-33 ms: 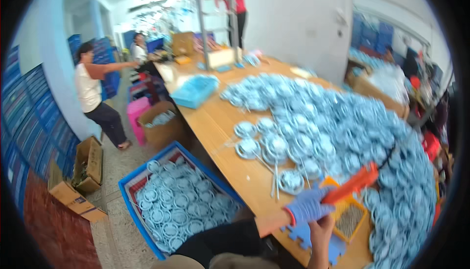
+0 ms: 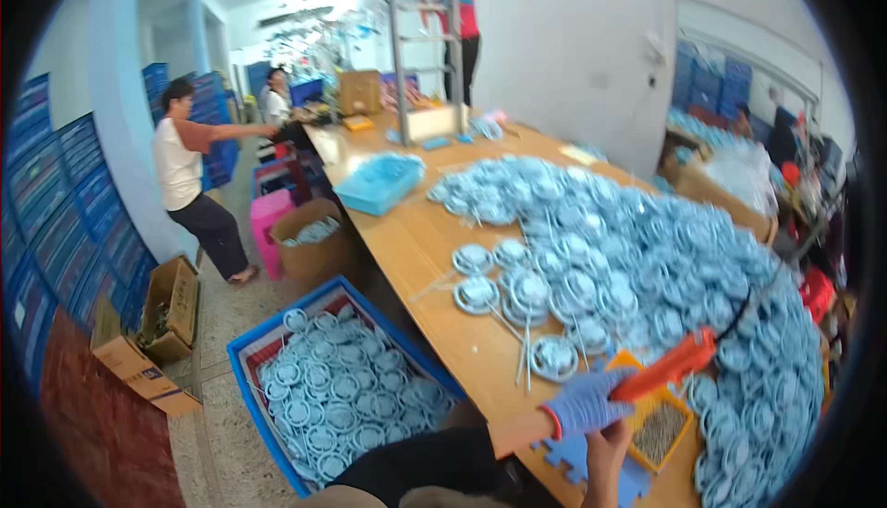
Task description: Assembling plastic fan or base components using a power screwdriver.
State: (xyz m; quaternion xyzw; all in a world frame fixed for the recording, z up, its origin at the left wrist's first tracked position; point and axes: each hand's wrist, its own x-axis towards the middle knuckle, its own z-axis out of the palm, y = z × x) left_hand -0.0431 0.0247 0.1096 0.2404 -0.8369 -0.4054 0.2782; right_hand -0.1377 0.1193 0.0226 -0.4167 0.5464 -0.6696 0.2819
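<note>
My left hand (image 2: 591,402), in a bluish-purple glove with a red cuff edge, is closed round the near end of a red corded hand tool (image 2: 670,365). A black cord runs from the tool's far end. Just below the glove is my bare right hand (image 2: 610,441), its fingers partly hidden and bent; I cannot see what they hold. Under both hands lies a blue foam mat (image 2: 577,457) with a jigsaw edge. Beside them sits a yellow tray (image 2: 686,416) of small thin metal pieces. Light-blue round plastic parts (image 2: 554,357) with thin stalks lie closest, beyond the glove.
A large heap of such parts (image 2: 647,240) covers the table's right side. A blue-rimmed crate (image 2: 242,353) full of them stands at left below the wooden table (image 2: 416,272). Farther off are a light-blue basket (image 2: 379,185), cardboard boxes (image 2: 171,323), a pink stool (image 2: 268,222) and several people.
The whole view has shifted slightly, so the table and heap sit a little lower and farther right. My hands and the red tool keep nearly the same pose.
</note>
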